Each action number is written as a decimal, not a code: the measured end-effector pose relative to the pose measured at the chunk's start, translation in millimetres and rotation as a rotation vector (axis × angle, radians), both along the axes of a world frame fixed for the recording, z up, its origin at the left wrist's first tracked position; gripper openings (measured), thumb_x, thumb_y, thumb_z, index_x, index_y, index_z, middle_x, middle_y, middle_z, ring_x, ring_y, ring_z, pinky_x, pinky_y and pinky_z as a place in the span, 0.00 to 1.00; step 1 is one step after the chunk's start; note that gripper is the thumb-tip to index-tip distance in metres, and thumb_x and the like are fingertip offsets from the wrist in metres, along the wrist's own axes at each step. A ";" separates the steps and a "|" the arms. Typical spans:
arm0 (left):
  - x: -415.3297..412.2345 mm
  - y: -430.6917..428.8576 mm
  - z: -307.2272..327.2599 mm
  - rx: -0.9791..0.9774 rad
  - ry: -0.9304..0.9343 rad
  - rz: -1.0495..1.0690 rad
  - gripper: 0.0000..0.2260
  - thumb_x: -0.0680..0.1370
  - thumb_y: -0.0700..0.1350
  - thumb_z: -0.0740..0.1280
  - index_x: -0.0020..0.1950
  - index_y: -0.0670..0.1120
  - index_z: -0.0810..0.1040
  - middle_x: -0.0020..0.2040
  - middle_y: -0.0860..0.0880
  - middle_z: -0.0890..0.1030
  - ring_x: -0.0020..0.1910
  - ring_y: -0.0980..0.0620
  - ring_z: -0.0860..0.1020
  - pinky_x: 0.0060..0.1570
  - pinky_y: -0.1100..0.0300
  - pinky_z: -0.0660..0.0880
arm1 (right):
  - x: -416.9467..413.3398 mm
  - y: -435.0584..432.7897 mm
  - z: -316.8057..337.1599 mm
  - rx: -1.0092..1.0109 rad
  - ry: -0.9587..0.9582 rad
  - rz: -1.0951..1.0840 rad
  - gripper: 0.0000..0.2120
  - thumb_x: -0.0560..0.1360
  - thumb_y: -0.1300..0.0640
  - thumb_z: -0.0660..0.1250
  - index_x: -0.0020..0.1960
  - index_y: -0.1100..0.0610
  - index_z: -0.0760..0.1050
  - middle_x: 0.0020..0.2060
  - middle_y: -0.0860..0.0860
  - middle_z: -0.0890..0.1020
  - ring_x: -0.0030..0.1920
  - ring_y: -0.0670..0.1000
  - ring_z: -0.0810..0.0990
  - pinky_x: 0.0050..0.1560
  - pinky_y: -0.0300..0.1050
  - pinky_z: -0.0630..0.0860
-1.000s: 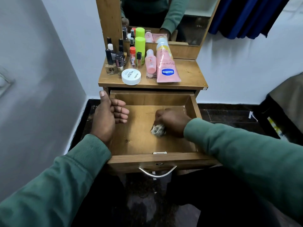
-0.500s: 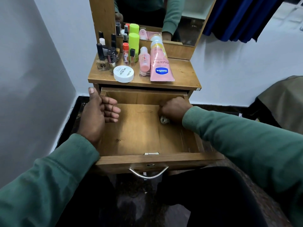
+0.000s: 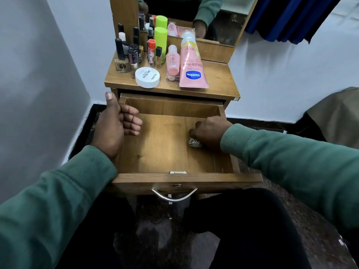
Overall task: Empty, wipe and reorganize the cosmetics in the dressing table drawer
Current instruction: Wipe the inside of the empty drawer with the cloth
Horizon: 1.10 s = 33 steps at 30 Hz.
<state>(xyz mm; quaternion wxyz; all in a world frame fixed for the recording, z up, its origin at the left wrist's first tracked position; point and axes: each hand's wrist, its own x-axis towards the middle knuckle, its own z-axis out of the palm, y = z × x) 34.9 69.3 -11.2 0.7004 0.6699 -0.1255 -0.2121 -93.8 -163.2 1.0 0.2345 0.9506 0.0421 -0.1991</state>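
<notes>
The wooden drawer (image 3: 165, 152) is pulled out and holds no cosmetics. My right hand (image 3: 210, 132) presses a crumpled pale cloth (image 3: 194, 142) onto the drawer floor near the right wall. My left hand (image 3: 114, 126) grips the drawer's left wall, thumb up, fingers curled inside. On the dressing table top (image 3: 217, 78) stand the cosmetics: a pink Vaseline tube (image 3: 191, 68), a small pink bottle (image 3: 172, 62), a white round jar (image 3: 147, 77), a green-capped can (image 3: 160, 40) and several nail polish bottles (image 3: 126, 53).
A mirror (image 3: 204, 14) rises behind the table top. A grey wall is close on the left, a white wall and blue curtain (image 3: 287, 18) on the right. A metal handle (image 3: 174, 195) sticks out of the drawer front. Dark floor lies below.
My right hand has wiped with the cloth from the drawer's middle toward the back, then to the right side. My left hand has kept its grip on the left wall.
</notes>
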 end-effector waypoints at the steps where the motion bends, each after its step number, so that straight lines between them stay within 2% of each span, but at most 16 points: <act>1: 0.4 0.6 -0.2 -0.001 0.004 0.001 0.33 0.85 0.62 0.41 0.47 0.42 0.78 0.38 0.40 0.81 0.32 0.48 0.79 0.32 0.58 0.80 | -2.8 2.8 -0.5 0.005 0.013 0.005 0.19 0.80 0.53 0.70 0.69 0.55 0.73 0.51 0.54 0.81 0.44 0.53 0.80 0.37 0.45 0.77; 3: 1.1 1.1 -0.6 -0.002 0.009 0.005 0.33 0.85 0.63 0.41 0.47 0.42 0.78 0.38 0.40 0.81 0.31 0.49 0.79 0.32 0.58 0.80 | -9.0 8.5 -2.8 0.034 0.045 0.013 0.20 0.80 0.52 0.70 0.70 0.54 0.73 0.50 0.53 0.81 0.41 0.51 0.76 0.36 0.44 0.74; 5: 1.0 1.4 -0.6 0.000 0.004 0.009 0.34 0.85 0.63 0.41 0.47 0.42 0.78 0.38 0.40 0.81 0.31 0.49 0.79 0.32 0.58 0.80 | -14.5 15.4 -3.4 0.090 0.113 -0.005 0.23 0.79 0.51 0.71 0.71 0.53 0.71 0.51 0.53 0.82 0.42 0.50 0.76 0.39 0.44 0.75; 8: 1.2 1.6 -1.4 -0.002 0.014 0.016 0.34 0.84 0.63 0.41 0.46 0.42 0.78 0.37 0.41 0.81 0.31 0.49 0.79 0.32 0.58 0.80 | -19.5 25.7 -3.1 0.149 0.251 -0.066 0.24 0.79 0.51 0.72 0.73 0.52 0.71 0.55 0.53 0.83 0.52 0.54 0.82 0.52 0.49 0.81; 10: 1.0 2.2 -1.9 -0.002 0.015 0.018 0.34 0.84 0.64 0.41 0.47 0.42 0.78 0.37 0.41 0.81 0.32 0.49 0.79 0.33 0.58 0.80 | -22.5 31.6 -2.3 0.180 0.366 -0.149 0.22 0.80 0.52 0.70 0.73 0.52 0.72 0.55 0.54 0.83 0.55 0.55 0.82 0.57 0.53 0.82; 14: 0.8 2.0 -2.6 0.006 0.014 0.020 0.35 0.84 0.65 0.42 0.49 0.41 0.79 0.38 0.41 0.82 0.33 0.49 0.80 0.34 0.57 0.81 | -24.8 35.7 1.0 0.287 0.420 -0.311 0.22 0.81 0.54 0.69 0.74 0.51 0.71 0.58 0.53 0.82 0.55 0.54 0.81 0.56 0.50 0.80; 17: 1.2 0.8 -1.0 0.002 0.023 0.019 0.36 0.84 0.65 0.41 0.50 0.40 0.79 0.38 0.41 0.81 0.33 0.49 0.79 0.35 0.57 0.80 | -21.7 35.3 2.1 0.401 0.418 -0.402 0.14 0.81 0.58 0.68 0.66 0.50 0.75 0.49 0.47 0.80 0.45 0.48 0.79 0.43 0.42 0.76; 18: 1.3 0.5 -0.8 -0.002 0.026 0.018 0.36 0.84 0.65 0.41 0.50 0.40 0.79 0.38 0.41 0.81 0.32 0.49 0.79 0.34 0.57 0.80 | -19.8 36.2 1.6 0.439 0.414 -0.432 0.12 0.81 0.59 0.68 0.63 0.50 0.75 0.48 0.47 0.80 0.45 0.48 0.79 0.45 0.43 0.77; 20: 2.0 0.3 -0.8 -0.008 0.031 0.018 0.36 0.84 0.65 0.41 0.51 0.39 0.78 0.38 0.41 0.81 0.32 0.49 0.79 0.34 0.57 0.80 | -15.9 39.0 -1.0 0.503 0.399 -0.490 0.13 0.82 0.62 0.66 0.66 0.55 0.77 0.54 0.51 0.82 0.54 0.53 0.81 0.58 0.50 0.80; 21: 2.5 0.3 -0.8 -0.008 0.033 0.022 0.36 0.84 0.65 0.41 0.52 0.39 0.79 0.38 0.41 0.81 0.32 0.49 0.79 0.34 0.57 0.80 | -13.6 41.0 -1.8 0.512 0.394 -0.512 0.14 0.82 0.62 0.66 0.67 0.54 0.77 0.57 0.53 0.82 0.57 0.54 0.81 0.61 0.52 0.79; 23: 2.7 -1.2 -0.3 -0.007 0.032 0.028 0.37 0.84 0.65 0.42 0.52 0.38 0.79 0.38 0.40 0.81 0.32 0.49 0.79 0.34 0.57 0.79 | -9.2 46.8 -3.6 0.520 0.385 -0.527 0.15 0.81 0.61 0.67 0.67 0.54 0.77 0.58 0.53 0.82 0.57 0.54 0.81 0.59 0.49 0.78; 25: 2.4 -2.0 0.0 -0.007 0.031 0.031 0.36 0.84 0.65 0.42 0.51 0.38 0.79 0.38 0.40 0.81 0.32 0.49 0.79 0.33 0.57 0.79 | -1.8 57.1 -3.7 0.576 0.380 -0.536 0.15 0.81 0.61 0.67 0.68 0.55 0.77 0.57 0.53 0.82 0.55 0.53 0.81 0.53 0.45 0.76; 28: 2.2 -2.7 -0.8 -0.001 0.027 0.024 0.36 0.84 0.65 0.42 0.50 0.39 0.79 0.37 0.41 0.81 0.31 0.50 0.78 0.33 0.58 0.79 | 18.0 77.8 0.8 0.751 0.343 -0.553 0.11 0.83 0.61 0.64 0.65 0.58 0.77 0.55 0.56 0.83 0.49 0.51 0.81 0.50 0.45 0.79; 31: 1.2 -3.6 -0.3 -0.012 0.032 0.035 0.35 0.84 0.64 0.41 0.48 0.40 0.78 0.36 0.41 0.81 0.30 0.50 0.78 0.32 0.58 0.78 | 37.4 100.2 3.3 0.963 0.273 -0.532 0.12 0.81 0.63 0.66 0.65 0.60 0.78 0.58 0.59 0.84 0.54 0.56 0.82 0.54 0.49 0.80; 33: -0.7 -3.3 -0.4 -0.018 0.039 0.058 0.36 0.83 0.65 0.42 0.48 0.40 0.79 0.36 0.41 0.81 0.30 0.50 0.78 0.33 0.58 0.78 | 42.9 114.2 -2.2 1.285 0.204 -0.627 0.16 0.79 0.70 0.67 0.66 0.65 0.77 0.60 0.63 0.83 0.59 0.60 0.82 0.63 0.55 0.79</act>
